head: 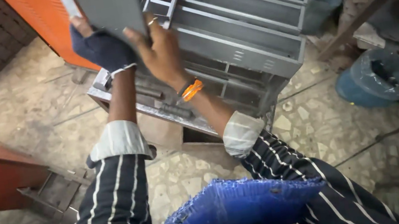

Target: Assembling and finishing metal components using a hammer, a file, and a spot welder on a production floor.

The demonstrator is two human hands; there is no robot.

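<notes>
- One view only, from a camera worn on the person's head.
- It looks steeply down and forward along both striped sleeves to the left hand (101, 47) and right hand (161, 53), which sit close, in the upper middle of the frame.
- Beyond them, the grey metal rack (243, 18) fills the top centre.
- The stone-chip floor (316, 130) spreads below and to both sides.
- No second view shares the scene.
</notes>
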